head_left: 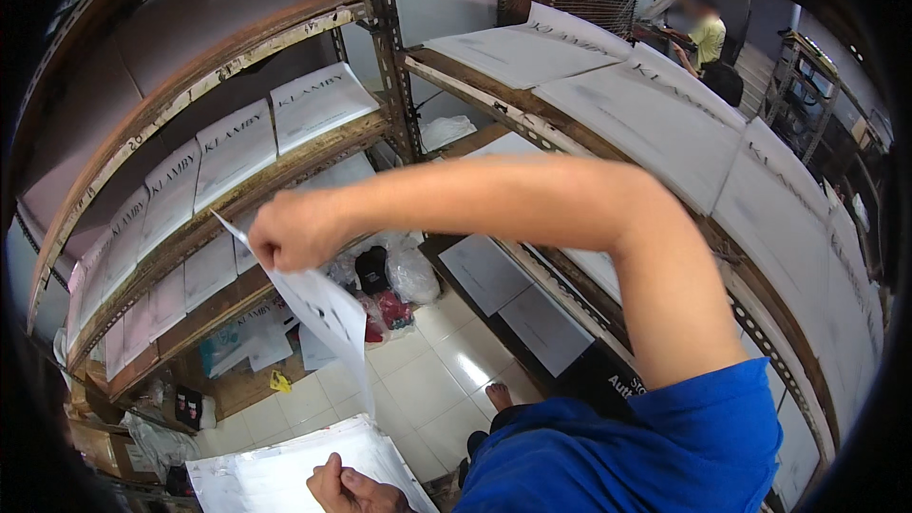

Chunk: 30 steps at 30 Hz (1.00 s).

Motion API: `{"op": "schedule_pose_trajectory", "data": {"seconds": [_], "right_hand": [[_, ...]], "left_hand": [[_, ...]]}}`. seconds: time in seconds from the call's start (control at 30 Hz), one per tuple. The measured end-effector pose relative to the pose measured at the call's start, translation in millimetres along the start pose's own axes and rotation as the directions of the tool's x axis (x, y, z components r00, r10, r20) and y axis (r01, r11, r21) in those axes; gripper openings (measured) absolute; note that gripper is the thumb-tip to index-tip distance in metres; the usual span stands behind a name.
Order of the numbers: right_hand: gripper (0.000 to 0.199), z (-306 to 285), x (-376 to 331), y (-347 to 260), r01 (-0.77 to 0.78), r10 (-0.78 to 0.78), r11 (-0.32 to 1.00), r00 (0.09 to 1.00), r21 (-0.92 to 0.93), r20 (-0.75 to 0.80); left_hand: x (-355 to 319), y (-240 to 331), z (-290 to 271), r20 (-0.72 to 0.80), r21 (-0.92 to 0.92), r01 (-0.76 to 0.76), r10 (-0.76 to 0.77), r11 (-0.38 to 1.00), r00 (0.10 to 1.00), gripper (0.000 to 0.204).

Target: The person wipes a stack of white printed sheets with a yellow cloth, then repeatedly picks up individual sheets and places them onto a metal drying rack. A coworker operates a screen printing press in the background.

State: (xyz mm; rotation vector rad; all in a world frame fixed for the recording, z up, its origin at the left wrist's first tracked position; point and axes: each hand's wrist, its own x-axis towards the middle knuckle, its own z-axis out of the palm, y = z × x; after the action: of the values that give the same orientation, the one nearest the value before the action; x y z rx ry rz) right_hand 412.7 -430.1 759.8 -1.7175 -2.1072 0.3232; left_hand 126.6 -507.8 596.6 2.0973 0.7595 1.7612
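Note:
My right arm reaches across the view to the left, and my right hand (299, 228) is closed on the upper edge of a white printed sheet (328, 309). The sheet hangs down, curved, its lower end above a thick stack of white sheets (256, 470). Low in the view, my left hand (351, 489) lies over the near part of that stack with its fingers curled in. Whatever those fingers hold, if anything, is hidden. Just past my right hand, white printed sheets (233, 147) lie side by side along a shelf.
A metal-framed rack (389, 57) with wooden shelves stands ahead and left. More sheets (655, 114) cover the rack at right. Plastic-wrapped bundles (413, 271) and a cardboard box (100, 446) sit low down, near the tiled floor (442, 361). A person in yellow (708, 38) is far right.

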Motion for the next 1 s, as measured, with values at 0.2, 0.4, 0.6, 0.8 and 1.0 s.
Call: {"op": "schedule_pose_trajectory", "data": {"seconds": [0.2, 0.4, 0.6, 0.8, 1.0], "right_hand": [[0.02, -176, -26, 98, -0.306, 0.283, 0.936, 0.948, -0.175, -0.145], [0.008, -339, -201, 244, -0.785, 0.652, 0.61, 0.574, -0.106, -0.496], [0.009, -348, -308, 383, -0.964, 0.848, 0.238, 0.265, -0.117, -0.459], [0.018, -340, -366, 446, -0.879, 0.725, 0.052, 0.36, -0.474, -0.587], [0.024, -353, -410, 497, -0.907, 0.653, -0.052, 0.286, -0.418, -0.702]], "left_hand": [[-9, -30, 26, 0.073, 0.156, 0.04, -0.052, 0.987, 0.996, 0.018], [-41, -68, 72, 0.276, 0.342, 0.157, -0.259, 0.927, 0.926, 0.015], [-17, -68, 134, 0.406, 0.349, 0.158, -0.301, 0.924, 0.863, 0.015], [8, -69, 178, 0.487, 0.269, 0.184, -0.298, 0.946, 0.821, 0.015], [10, -72, 189, 0.528, 0.297, 0.211, -0.344, 0.931, 0.776, 0.016]]}}
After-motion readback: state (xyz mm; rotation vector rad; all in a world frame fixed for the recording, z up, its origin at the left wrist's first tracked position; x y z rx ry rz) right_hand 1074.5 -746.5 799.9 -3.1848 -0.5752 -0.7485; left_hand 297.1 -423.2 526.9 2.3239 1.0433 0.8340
